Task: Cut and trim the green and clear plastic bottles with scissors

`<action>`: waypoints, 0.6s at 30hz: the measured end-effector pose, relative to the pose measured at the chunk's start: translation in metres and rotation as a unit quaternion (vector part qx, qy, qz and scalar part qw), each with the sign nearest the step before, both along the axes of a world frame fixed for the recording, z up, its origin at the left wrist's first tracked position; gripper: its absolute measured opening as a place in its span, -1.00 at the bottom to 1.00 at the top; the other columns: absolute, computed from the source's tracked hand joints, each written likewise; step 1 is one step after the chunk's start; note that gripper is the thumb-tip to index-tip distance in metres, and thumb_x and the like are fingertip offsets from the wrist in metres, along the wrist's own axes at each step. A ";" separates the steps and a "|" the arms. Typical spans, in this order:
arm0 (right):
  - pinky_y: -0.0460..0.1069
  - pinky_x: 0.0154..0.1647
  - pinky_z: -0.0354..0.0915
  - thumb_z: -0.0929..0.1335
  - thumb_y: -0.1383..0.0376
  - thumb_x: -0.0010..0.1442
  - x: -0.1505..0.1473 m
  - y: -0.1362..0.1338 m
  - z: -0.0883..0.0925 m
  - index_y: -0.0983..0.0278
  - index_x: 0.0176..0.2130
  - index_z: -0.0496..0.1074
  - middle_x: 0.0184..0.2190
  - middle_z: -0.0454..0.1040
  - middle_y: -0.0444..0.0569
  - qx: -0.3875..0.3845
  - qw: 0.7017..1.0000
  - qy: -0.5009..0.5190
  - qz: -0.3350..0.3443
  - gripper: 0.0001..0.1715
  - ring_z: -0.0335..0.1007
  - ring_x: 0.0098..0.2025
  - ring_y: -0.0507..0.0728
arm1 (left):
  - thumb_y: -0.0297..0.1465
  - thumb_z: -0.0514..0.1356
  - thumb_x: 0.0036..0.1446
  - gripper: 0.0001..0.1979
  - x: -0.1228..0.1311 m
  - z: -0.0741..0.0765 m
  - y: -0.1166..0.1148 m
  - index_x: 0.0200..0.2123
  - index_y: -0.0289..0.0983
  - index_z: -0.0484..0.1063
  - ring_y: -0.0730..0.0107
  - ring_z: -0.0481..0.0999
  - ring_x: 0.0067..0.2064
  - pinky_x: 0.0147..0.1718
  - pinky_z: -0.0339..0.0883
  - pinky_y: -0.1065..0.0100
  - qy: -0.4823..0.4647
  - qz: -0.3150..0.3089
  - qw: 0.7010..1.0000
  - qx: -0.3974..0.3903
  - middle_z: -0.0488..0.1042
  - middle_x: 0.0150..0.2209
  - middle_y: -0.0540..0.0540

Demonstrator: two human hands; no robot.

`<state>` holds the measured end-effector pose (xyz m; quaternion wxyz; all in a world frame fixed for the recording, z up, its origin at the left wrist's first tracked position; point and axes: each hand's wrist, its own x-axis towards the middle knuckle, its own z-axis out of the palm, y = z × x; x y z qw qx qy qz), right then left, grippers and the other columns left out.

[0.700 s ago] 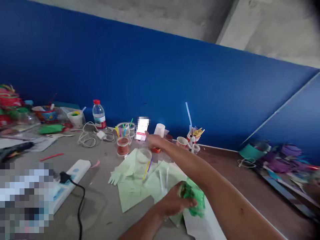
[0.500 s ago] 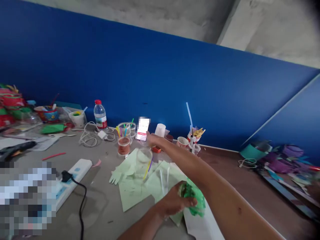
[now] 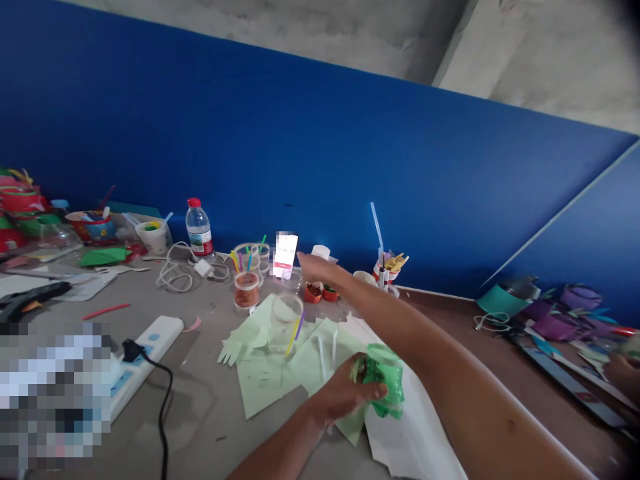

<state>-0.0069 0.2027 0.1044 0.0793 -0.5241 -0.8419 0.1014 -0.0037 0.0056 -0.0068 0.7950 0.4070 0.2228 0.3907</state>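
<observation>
My left hand (image 3: 350,388) is wrapped around a green, see-through cut-off plastic bottle piece (image 3: 387,383), held over white and pale green paper. Stretched far across the table, my right hand (image 3: 316,268) is beside a lit phone (image 3: 286,257) propped upright near the blue wall. Its fingers are too small and blurred to make out. Just below that hand stand small red containers (image 3: 313,293) with dark contents. A white paper cup (image 3: 321,252) is partly hidden behind it.
Pale green paper sheets (image 3: 265,393) lie mid-table under a clear cup (image 3: 280,340) and straws. A power strip (image 3: 163,330) with a black cord is at left. A water bottle (image 3: 200,230) and a cup with sticks (image 3: 387,267) stand near the wall.
My right hand has shifted slightly right and up near the phone, uncovering the red containers. The green bottle piece in my left hand has turned more upright and moved a little left.
</observation>
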 end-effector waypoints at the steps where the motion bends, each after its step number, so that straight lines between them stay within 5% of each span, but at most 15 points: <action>1: 0.11 -0.10 0.37 0.47 0.43 -0.09 0.006 -0.001 0.008 0.37 0.12 0.32 -0.03 0.49 0.27 0.000 1.000 0.013 0.002 -0.25 0.45 -0.04 0.39 | -0.23 0.48 -0.29 -0.37 -0.001 0.001 0.001 -0.11 -0.35 0.43 0.24 0.46 -0.19 -0.17 0.29 0.22 -0.004 0.000 1.000 0.003 0.48 -0.21 -0.18; 5: 0.07 0.02 0.32 0.36 0.41 0.08 0.049 -0.016 0.036 0.31 0.25 0.12 0.16 0.33 0.18 0.025 0.995 0.092 0.004 -0.23 0.39 0.06 0.24 | -0.21 0.44 -0.19 -0.42 -0.004 0.002 0.009 -0.08 -0.32 0.44 0.25 0.47 -0.21 -0.20 0.31 0.24 0.000 0.036 0.999 0.012 0.49 -0.22 -0.17; 7: 0.03 -0.09 0.38 0.28 0.38 0.17 0.076 -0.033 0.044 0.31 0.28 0.02 0.15 0.33 0.16 0.049 0.988 0.148 -0.019 -0.27 0.45 -0.07 0.14 | -0.21 0.40 -0.10 -0.51 -0.006 0.000 0.016 -0.10 -0.28 0.44 0.27 0.48 -0.19 -0.17 0.31 0.26 -0.006 0.092 0.996 0.016 0.50 -0.20 -0.14; 9: -0.01 -0.28 0.40 0.28 0.36 0.15 0.102 -0.054 0.044 0.29 0.21 0.14 0.03 0.41 0.11 0.069 0.939 0.333 -0.053 -0.37 0.46 -0.31 0.05 | -0.18 0.35 -0.04 -0.58 -0.008 -0.004 0.024 -0.13 -0.25 0.44 0.28 0.50 -0.20 -0.17 0.32 0.26 -0.018 0.150 0.989 0.010 0.51 -0.20 -0.12; 13: -0.08 -0.53 0.27 0.29 0.33 0.10 0.137 -0.096 0.026 0.32 0.04 0.27 -0.40 0.46 -0.10 0.037 0.844 0.525 -0.102 -0.52 0.31 -0.57 -0.02 | -0.13 0.36 -0.07 -0.55 -0.011 -0.005 0.034 -0.15 -0.24 0.44 0.32 0.51 -0.24 -0.23 0.31 0.33 -0.004 0.228 0.974 -0.005 0.53 -0.24 -0.10; 18: -0.09 -0.53 0.21 0.33 0.27 0.03 0.155 -0.135 -0.017 0.32 -0.17 0.39 -0.60 0.36 -0.21 0.028 0.803 0.578 -0.142 -0.68 0.23 -0.60 -0.02 | -0.08 0.40 -0.19 -0.49 -0.013 0.003 0.037 -0.24 -0.27 0.45 0.29 0.54 -0.25 -0.21 0.35 0.29 -0.055 0.255 0.965 -0.034 0.55 -0.29 -0.10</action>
